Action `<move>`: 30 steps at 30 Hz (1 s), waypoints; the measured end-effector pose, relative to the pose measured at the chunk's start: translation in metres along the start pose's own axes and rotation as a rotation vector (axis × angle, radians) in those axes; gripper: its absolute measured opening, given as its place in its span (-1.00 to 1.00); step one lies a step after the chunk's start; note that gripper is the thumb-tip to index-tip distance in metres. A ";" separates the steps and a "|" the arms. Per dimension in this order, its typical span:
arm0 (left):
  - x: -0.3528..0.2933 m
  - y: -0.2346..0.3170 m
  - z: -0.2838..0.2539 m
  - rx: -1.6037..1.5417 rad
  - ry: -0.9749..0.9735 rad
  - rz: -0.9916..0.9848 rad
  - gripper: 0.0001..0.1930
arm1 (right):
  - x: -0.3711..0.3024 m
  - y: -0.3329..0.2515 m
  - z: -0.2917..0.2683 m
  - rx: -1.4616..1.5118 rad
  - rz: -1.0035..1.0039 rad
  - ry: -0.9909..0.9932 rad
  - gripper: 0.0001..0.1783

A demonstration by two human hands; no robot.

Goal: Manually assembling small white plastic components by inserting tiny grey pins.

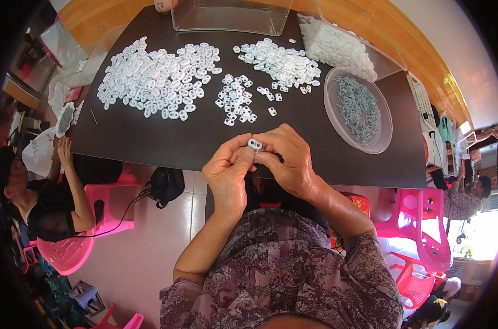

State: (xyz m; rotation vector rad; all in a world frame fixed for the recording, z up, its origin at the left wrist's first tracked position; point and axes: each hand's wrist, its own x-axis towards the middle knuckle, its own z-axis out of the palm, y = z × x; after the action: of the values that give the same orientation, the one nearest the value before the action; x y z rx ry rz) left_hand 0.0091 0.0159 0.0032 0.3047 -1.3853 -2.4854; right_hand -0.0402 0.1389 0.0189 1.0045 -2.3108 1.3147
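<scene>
Near the table's front edge, my left hand [227, 172] and my right hand [290, 162] meet with fingertips pinched together. Between them is a small white plastic piece with two holes [254, 145]; the fingers hide part of it. A small cluster of similar white pieces [234, 98] lies just beyond my hands, with a few loose ones [272, 111] to its right. Farther left spreads a large pile of white oval pieces [153, 79]. Another pile of small white pieces [282, 63] sits at the back right. A round clear dish [376, 147] at the right holds many thin grey-green screw-like parts [358, 109].
The dark table [167, 140] carries a clear plastic bin [232, 26] at its back edge. Bagged white pieces [337, 46] lie in a clear container at the back right. A co-worker [54, 203] sits at left. Pink chairs [411, 219] stand on both sides.
</scene>
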 end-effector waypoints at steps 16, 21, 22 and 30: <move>0.001 -0.006 -0.005 0.122 -0.046 0.173 -0.77 | -0.003 0.000 0.003 0.080 0.007 0.038 -0.66; -0.002 -0.008 -0.003 0.121 -0.034 0.181 -0.78 | -0.004 -0.004 0.004 0.063 0.032 0.046 -0.68; -0.002 -0.007 -0.002 0.085 -0.020 0.149 -0.78 | -0.003 -0.006 0.005 0.069 0.043 0.066 -0.70; -0.005 -0.011 0.000 0.096 -0.015 0.227 -0.79 | -0.003 -0.003 0.008 0.092 -0.049 0.086 -0.70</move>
State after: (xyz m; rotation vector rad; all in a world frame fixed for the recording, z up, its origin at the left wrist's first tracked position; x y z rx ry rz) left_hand 0.0126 0.0229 -0.0058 0.1390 -1.4599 -2.2473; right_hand -0.0358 0.1323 0.0147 1.0055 -2.1669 1.4279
